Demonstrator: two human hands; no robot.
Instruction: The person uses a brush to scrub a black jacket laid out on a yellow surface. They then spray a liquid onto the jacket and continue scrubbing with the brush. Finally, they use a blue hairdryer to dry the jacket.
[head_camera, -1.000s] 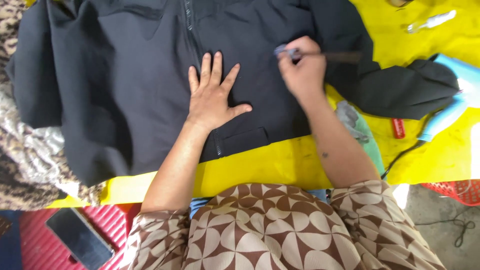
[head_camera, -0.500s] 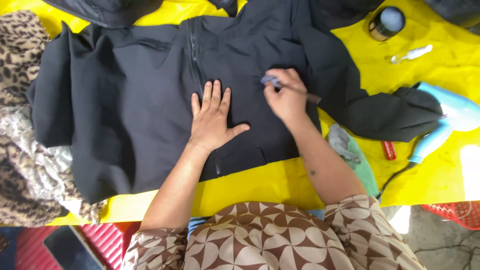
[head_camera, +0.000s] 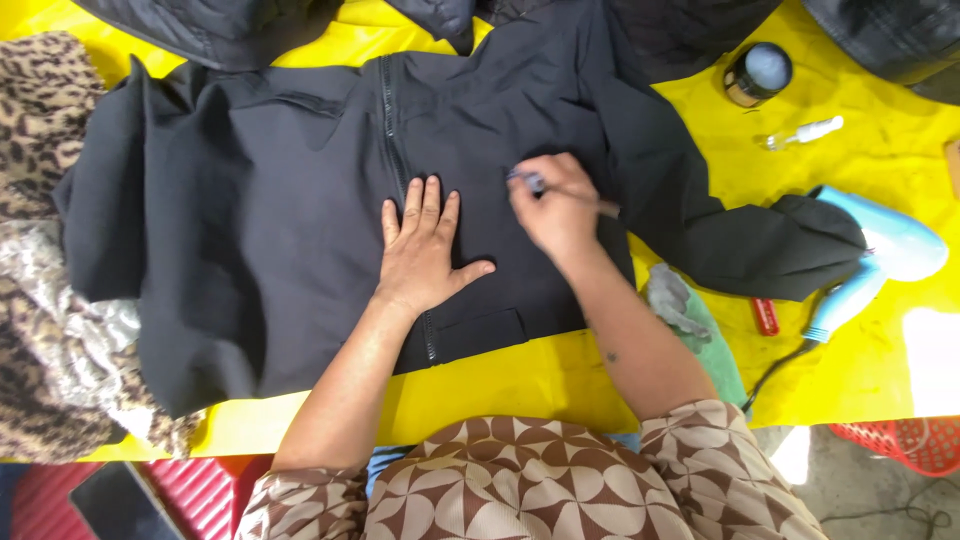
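A black zip-front jacket (head_camera: 260, 210) lies spread flat on a yellow table cover (head_camera: 520, 375). My left hand (head_camera: 422, 250) presses flat on the jacket's front, fingers apart, just right of the zipper. My right hand (head_camera: 552, 208) is closed on a small brush (head_camera: 545, 186) with a thin handle, its tip touching the fabric a little to the right of my left hand's fingertips. The jacket's right sleeve (head_camera: 780, 245) stretches out toward the right.
A light blue hair dryer (head_camera: 880, 255) lies at the right with its cord running off the front edge. A dark round jar (head_camera: 757, 73) and a small clear bottle (head_camera: 805, 131) sit at the back right. A grey-green cloth (head_camera: 685, 310) and leopard-print fabric (head_camera: 50, 280) flank the jacket.
The view has shifted, so the jacket and hands sit lower in frame and the jar has come into sight. My right hand with the brush has moved slightly left on the fabric.
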